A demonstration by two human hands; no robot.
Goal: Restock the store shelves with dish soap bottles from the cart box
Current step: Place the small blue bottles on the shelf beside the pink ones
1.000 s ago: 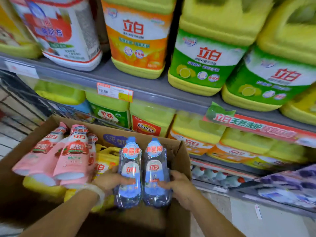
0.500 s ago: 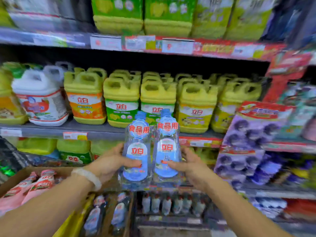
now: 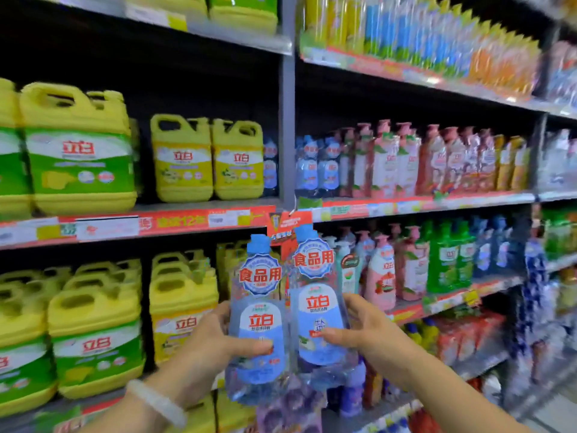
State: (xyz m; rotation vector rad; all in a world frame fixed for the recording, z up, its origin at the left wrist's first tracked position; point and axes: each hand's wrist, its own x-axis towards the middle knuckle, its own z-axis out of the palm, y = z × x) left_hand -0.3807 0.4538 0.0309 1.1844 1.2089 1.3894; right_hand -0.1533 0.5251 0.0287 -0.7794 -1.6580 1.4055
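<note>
Two clear blue-capped bottles (image 3: 287, 310) are held upright, side by side, one gripped in the left hand (image 3: 215, 345), one in the right hand (image 3: 365, 332). Matching blue bottles (image 3: 318, 167) are shelved up and slightly right, nearer the right hand.

A shop aisle is shown, most likely a supermarket's cleaning-goods section. Metal shelves (image 3: 199, 210) are stacked in tiers and packed with rows of identical yellow detergent jugs (image 3: 182, 160) and pump bottles (image 3: 384, 160). Price tags and red promotional strips (image 3: 175, 221) are fixed along the shelf edges.
</note>
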